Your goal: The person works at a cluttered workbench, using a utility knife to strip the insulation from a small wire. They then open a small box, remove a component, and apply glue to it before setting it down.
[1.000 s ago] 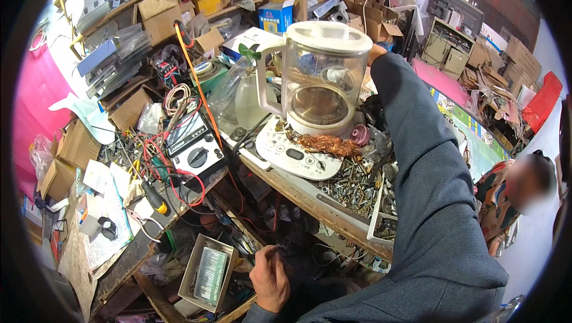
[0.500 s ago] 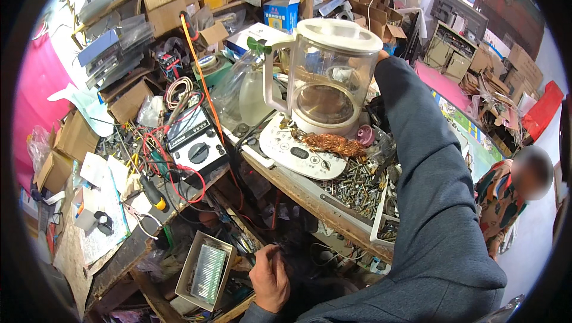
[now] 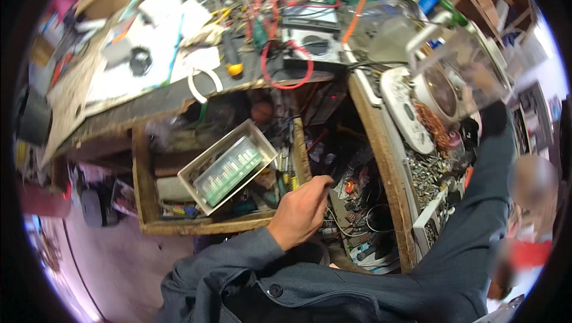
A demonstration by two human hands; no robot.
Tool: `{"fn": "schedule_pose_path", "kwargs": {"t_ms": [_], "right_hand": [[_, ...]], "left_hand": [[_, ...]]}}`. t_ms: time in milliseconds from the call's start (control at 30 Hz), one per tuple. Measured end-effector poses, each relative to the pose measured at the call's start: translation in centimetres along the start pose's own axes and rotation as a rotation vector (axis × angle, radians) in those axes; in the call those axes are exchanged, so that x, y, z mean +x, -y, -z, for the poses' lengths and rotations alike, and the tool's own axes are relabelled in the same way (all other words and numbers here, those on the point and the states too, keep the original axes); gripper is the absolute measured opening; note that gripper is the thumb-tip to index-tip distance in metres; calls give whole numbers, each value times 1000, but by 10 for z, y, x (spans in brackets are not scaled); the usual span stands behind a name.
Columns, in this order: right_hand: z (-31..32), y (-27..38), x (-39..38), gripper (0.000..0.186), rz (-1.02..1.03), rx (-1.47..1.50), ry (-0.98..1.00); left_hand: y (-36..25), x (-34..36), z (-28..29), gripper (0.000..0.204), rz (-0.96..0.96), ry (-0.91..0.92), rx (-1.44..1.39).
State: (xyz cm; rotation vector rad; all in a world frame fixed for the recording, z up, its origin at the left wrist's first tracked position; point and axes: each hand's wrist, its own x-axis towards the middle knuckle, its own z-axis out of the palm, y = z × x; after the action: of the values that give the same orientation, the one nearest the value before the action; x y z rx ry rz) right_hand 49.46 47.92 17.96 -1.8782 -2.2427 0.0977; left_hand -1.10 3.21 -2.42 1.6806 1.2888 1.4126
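Observation:
My left hand is closed, thumb and fingers drawn together, over the gap beside an open wooden drawer. What it holds, if anything, is hidden. In the drawer rests an open box with a clear-lidded green case inside. My right arm reaches to a glass kettle with a white handle. The right hand is at the kettle's far side, partly behind the glass and blurred, so its grip is unclear. The kettle stands at a white control base, with a copper wire bundle beside it.
A multimeter with red leads and a yellow-and-black screwdriver lie on the left bench. Loose screws fill a tray below the base. A wooden bench edge runs past the left hand. People are at the right.
The view has swung down and left, so the kettle now appears farther right and tilted. More of the drawer and floor shows. My left hand stays closed near the drawer; my right arm still reaches the kettle.

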Motion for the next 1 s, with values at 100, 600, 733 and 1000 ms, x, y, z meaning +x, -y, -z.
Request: {"fn": "schedule_pose_path", "kwargs": {"t_ms": [100, 600, 733, 1000], "right_hand": [[34, -3, 5, 40, -5, 29, -19], [150, 352, -148, 33, 649, -131, -719], [5, 510, -272, 28, 1041, -63, -172], [-282, 582, -411, 18, 1265, -124, -262]], "left_hand": [[-7, -20, -7, 20, 44, -14, -34], [-11, -33, 6, 14, -9, -97, -68], [-4, -32, -1, 17, -42, -49, -56], [12, -30, 10, 22, 216, 76, 120]]}}
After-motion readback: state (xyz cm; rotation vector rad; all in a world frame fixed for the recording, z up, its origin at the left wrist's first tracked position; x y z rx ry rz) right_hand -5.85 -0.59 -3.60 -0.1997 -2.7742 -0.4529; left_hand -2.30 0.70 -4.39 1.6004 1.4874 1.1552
